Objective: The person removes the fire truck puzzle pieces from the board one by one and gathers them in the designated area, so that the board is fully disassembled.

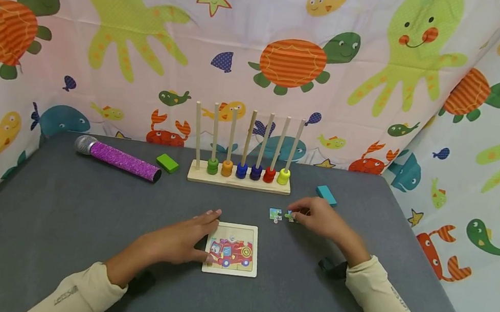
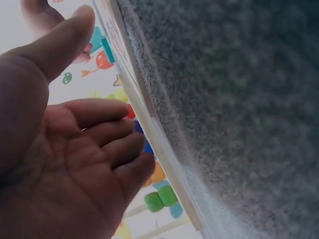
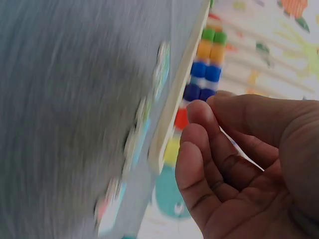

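Observation:
A small wooden puzzle board point(image 1: 229, 272) with a red fire truck picture lies on the grey table; plain wood shows along its top. My left hand point(image 1: 189, 239) rests at the board's left side, thumb over the picture and fingers spread near the upper left corner. In the left wrist view the left hand point(image 2: 84, 144) has loosely bent fingers. My right hand point(image 1: 319, 218) hovers over loose puzzle pieces, one jigsaw piece point(image 1: 275, 214) lying left of it and another point(image 1: 289, 216) by its fingertips. The right wrist view shows the right hand point(image 3: 239, 159) with curved fingers, apart from a puzzle piece point(image 3: 162, 72).
Behind the pieces stands a wooden peg rack point(image 1: 239, 181) with coloured beads. A purple glitter microphone point(image 1: 120, 158) and a green block point(image 1: 167, 163) lie at the back left. A teal block point(image 1: 326, 195) sits beyond the right hand. A sea-animal curtain point(image 1: 245, 37) borders the table.

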### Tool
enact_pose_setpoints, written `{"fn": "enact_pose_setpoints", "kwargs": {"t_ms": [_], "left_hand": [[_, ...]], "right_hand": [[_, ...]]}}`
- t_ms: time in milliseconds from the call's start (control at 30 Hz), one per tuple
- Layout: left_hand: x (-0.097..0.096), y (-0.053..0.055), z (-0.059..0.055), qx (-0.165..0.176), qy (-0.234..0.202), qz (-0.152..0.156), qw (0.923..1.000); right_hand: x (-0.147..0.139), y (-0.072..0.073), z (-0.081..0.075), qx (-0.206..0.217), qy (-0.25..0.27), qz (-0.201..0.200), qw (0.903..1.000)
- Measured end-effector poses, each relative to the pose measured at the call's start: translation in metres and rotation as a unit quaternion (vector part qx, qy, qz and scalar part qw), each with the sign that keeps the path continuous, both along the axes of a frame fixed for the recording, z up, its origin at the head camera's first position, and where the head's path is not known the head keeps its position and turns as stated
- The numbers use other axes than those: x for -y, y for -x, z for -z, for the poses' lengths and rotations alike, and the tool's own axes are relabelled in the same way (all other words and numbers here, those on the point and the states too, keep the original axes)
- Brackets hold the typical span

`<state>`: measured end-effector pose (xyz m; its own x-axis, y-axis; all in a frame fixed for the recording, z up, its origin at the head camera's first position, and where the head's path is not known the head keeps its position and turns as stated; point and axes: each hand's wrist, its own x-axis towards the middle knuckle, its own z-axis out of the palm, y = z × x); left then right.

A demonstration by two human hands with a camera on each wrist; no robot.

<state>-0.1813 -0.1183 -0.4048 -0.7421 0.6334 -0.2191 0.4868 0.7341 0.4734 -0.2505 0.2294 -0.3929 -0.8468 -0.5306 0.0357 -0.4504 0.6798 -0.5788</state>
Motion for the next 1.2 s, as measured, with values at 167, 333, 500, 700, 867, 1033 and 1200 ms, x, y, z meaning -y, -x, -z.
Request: {"fn": "enact_pose_setpoints", "kwargs": {"t_ms": [167, 333, 500, 700, 867, 1033, 1200], "left_hand": [[0.000, -0.001, -0.001, 0.007, 0.022, 0.012, 0.9997], [-0.001, -0.003, -0.002, -0.010, 0.042, 0.019, 0.9989], [-0.001, -0.002, -0.002, -0.012, 0.058, 0.018, 0.9981], [0.000, -0.001, -0.001, 0.001, 0.052, 0.016, 0.9985], [-0.001, 0.000, -0.001, -0.007, 0.051, 0.015, 0.9986], [-0.004, 0.001, 0.000, -0.012, 0.053, 0.009, 0.9985], [-0.005, 0.001, 0.000, -0.005, 0.052, 0.001, 0.9986]], "right_hand": [[0.023, -0.008, 0.001, 0.005, 0.004, -0.052, 0.9986], [0.043, -0.016, 0.003, 0.016, 0.020, -0.082, 0.9963], [0.064, -0.026, 0.002, 0.046, 0.030, -0.115, 0.9918], [0.086, -0.031, 0.003, 0.082, 0.043, -0.136, 0.9863], [0.101, -0.033, 0.006, 0.083, 0.043, -0.166, 0.9818], [0.112, -0.036, 0.007, 0.081, 0.039, -0.172, 0.9811], [0.119, -0.037, 0.007, 0.087, 0.035, -0.162, 0.9823]]}}
